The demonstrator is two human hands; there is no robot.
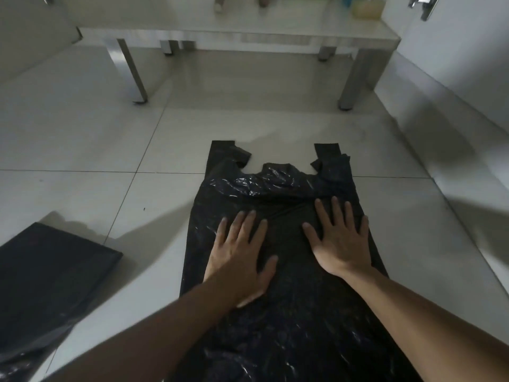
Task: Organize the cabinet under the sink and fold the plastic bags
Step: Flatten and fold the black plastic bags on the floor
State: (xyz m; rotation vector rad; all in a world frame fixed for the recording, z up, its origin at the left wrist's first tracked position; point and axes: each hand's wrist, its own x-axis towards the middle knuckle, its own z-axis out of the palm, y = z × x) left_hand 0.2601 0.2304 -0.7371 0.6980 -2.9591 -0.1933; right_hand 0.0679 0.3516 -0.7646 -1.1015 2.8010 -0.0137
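Tile floor (pixel 82 150). Black plastic bag (pixel 289 312) flat on it, long axis running away from me, handles far. My left hand (pixel 242 257) and right hand (pixel 340 241): spread, palms down mid-bag, equally near.

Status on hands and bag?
Left hand, right hand: flat, open, pressing black bag on floor. Handles point away. Second bag lies left, apart. Nothing blocking.

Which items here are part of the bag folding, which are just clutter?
In the job:
black plastic bag, spread flat on the floor
left hand and right hand, pressed flat on it
second black bag, at left

Lying about:
low table
bottles on it
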